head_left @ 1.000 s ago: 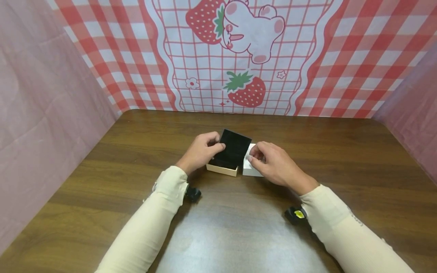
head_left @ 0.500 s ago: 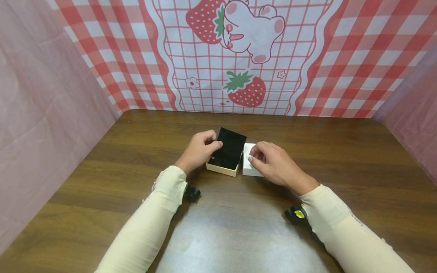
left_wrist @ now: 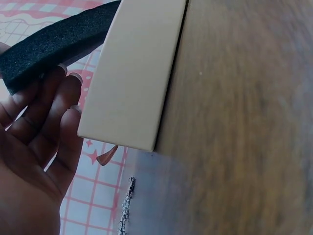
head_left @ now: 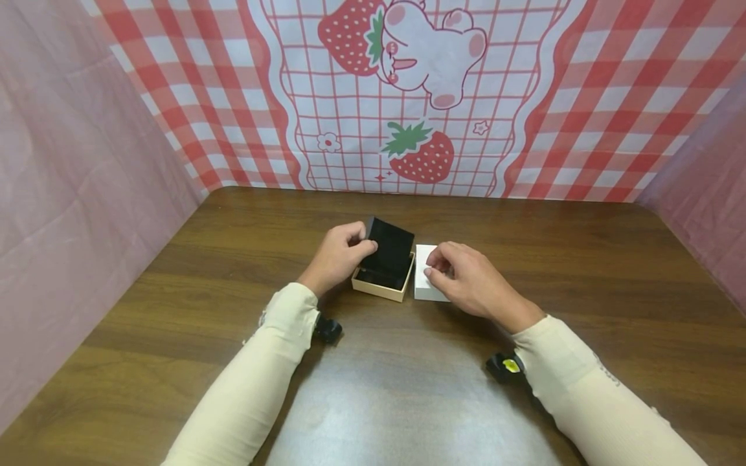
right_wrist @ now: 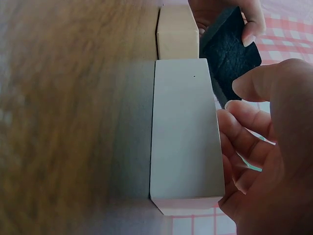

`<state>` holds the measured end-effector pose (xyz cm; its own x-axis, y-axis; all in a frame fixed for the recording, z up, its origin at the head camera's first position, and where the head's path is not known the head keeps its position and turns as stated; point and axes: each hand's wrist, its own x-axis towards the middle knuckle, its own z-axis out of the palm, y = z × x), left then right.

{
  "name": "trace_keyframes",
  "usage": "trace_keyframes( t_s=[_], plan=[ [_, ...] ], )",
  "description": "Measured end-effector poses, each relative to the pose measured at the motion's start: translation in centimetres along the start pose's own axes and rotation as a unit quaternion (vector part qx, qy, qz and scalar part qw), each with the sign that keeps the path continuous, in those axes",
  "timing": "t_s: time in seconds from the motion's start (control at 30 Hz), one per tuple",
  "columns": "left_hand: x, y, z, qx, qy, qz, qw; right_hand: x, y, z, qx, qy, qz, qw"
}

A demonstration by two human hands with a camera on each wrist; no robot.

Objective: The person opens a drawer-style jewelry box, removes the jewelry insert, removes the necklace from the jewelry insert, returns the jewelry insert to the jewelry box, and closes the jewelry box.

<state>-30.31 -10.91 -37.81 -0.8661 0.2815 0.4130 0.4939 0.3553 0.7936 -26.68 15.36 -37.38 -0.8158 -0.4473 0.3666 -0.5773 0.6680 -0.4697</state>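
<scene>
A red-and-white checked cloth [head_left: 233, 84] hangs behind a brown wooden table [head_left: 373, 388]. The right hand [head_left: 474, 278] is over the white box [head_left: 431, 294], fingers loosely bent and gripping nothing that shows. The left hand [head_left: 340, 255] pinches a black foam pad [head_left: 393, 246] by its left edge, thumb in front. Just left of the white box sits an open tan box [head_left: 377, 290] — its inside dark — and the pad tilts up above it.
</scene>
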Motion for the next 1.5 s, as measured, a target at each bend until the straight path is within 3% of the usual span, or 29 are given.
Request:
trace_keyframes(
  t_s=[1.5],
  plan=[
    [0.14, -0.77, -0.46, 0.031, 0.014, -0.029, 0.9990, -0.04, 0.06, 0.06, 0.001, -0.003, 0.004, 1.0000]
  ],
)
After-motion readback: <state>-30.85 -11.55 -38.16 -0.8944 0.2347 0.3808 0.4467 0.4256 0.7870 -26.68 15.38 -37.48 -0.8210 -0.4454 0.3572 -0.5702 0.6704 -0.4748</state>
